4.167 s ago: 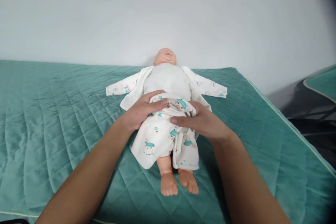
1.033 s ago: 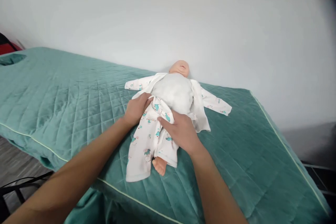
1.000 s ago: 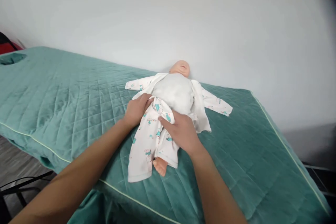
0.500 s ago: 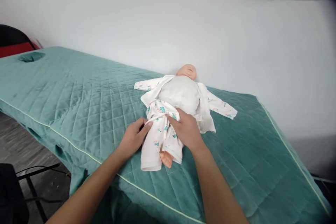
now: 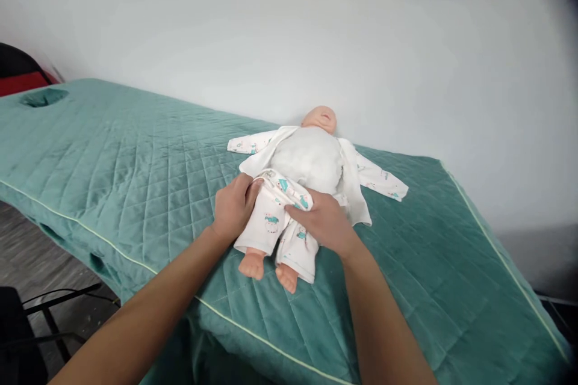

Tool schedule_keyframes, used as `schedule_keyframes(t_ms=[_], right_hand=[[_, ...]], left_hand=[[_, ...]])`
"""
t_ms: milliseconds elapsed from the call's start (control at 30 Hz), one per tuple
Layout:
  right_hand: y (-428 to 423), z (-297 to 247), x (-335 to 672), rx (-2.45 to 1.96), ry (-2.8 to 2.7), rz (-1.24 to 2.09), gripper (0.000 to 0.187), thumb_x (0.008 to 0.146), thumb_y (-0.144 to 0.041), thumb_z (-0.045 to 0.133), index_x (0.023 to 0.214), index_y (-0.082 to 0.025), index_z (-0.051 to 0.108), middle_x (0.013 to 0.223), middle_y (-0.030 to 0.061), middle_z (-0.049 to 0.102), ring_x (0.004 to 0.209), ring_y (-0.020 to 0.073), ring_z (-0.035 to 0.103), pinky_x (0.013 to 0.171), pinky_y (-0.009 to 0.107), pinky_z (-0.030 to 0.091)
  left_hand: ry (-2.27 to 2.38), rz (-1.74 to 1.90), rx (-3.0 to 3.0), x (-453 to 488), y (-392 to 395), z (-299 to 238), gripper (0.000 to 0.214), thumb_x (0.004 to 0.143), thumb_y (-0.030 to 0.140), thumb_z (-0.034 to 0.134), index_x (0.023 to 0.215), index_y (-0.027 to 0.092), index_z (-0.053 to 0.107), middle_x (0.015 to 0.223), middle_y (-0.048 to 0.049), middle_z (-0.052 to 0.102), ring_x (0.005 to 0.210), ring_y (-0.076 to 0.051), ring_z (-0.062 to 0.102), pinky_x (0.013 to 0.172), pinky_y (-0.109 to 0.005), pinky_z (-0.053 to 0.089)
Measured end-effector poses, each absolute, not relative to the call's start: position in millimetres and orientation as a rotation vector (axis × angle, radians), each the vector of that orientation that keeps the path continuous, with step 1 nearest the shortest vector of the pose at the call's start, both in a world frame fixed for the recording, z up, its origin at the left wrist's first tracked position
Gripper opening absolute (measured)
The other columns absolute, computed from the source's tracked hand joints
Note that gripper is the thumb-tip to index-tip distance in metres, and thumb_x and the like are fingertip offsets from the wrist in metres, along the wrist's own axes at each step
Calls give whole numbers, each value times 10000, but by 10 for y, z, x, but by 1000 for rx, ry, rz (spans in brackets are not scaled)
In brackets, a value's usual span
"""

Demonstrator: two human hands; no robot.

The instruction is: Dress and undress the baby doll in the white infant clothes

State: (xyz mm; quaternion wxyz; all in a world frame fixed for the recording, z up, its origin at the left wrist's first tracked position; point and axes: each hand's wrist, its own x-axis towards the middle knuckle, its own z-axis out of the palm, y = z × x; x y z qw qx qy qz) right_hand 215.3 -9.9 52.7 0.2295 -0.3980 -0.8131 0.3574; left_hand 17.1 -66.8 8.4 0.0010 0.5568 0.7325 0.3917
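A baby doll (image 5: 308, 159) lies on its back on a teal quilted bed (image 5: 135, 162), head toward the white wall. It wears an open white printed jacket with sleeves spread out, and white printed trousers (image 5: 275, 225) over its legs. Both bare feet (image 5: 266, 267) stick out of the trouser legs. My left hand (image 5: 232, 207) grips the trousers at the doll's left-side hip. My right hand (image 5: 323, 222) lies on the trousers at the other hip, its fingers curled on the waistband.
The bed's near edge with pale piping runs diagonally from left to bottom right. A face hole (image 5: 43, 96) shows at the bed's far left end. Dark chair legs and cables (image 5: 49, 313) stand on the grey floor at lower left. A red and black object (image 5: 20, 75) sits far left.
My left hand moved up from the trouser leg to the hip. The trousers slid up the legs, and the second foot now shows out of the cuff. The view shifted slightly.
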Motion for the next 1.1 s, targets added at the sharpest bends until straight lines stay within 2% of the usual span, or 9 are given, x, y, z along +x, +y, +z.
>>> schedule_keyframes(t_ms=[100,267,400,533,633,800,933,1100], right_hand=[[-90,538,2155,-1078,-2165,1038,200,876,-377,606,981,-228,688,886,-10,724,820,206,630,716,296,455],[-100,562,2208,-1001,-2027,1215,265,869,-487,652,932,-229,647,845,-14,656,793,178,579,715,284,443],[-39,498,2274,-895,-1721,1304,283,950,-482,550,921,-230,676,850,-9,625,782,147,531,709,262,413],[21,391,2300,-897,-1552,1341,169,906,-391,639,905,-239,712,712,-28,574,644,116,454,583,243,333],[33,369,2307,-872,-1582,1363,98,878,-316,685,931,-250,735,769,-18,643,668,110,506,599,232,360],[54,394,2322,-871,-1702,1321,111,927,-281,649,905,-263,756,873,-2,720,806,119,613,721,228,443],[59,389,2324,-895,-1686,1356,80,921,-281,670,904,-267,748,877,-3,735,784,113,636,695,218,473],[26,414,2316,-897,-1689,1282,43,895,-265,699,882,-258,740,875,4,742,788,127,666,703,233,523]], left_hand=[[2210,1316,1730,184,-705,65,335,987,454,418,778,209,512,695,1,563,641,-153,501,625,-280,315],[1852,1710,1442,139,-576,199,384,988,452,429,737,200,573,647,12,545,641,-138,512,635,-265,387],[1684,1856,1264,77,-35,434,343,944,459,499,769,192,623,635,16,549,645,-138,537,645,-261,431],[1713,1735,1482,33,558,453,173,877,345,576,859,190,650,837,-24,675,834,-168,622,800,-288,482],[1877,1543,1650,-44,759,263,162,871,305,565,928,183,654,1026,-79,703,1011,-213,625,933,-338,469],[1996,1140,1513,-238,801,52,302,904,442,502,942,189,663,1030,-99,735,979,-246,655,894,-362,481],[2118,843,1555,-309,840,98,344,865,504,528,956,208,679,1048,-113,743,989,-292,661,857,-389,475],[2229,936,1479,-528,797,219,280,860,416,544,1008,218,675,1104,-88,735,1053,-266,661,887,-353,479]])
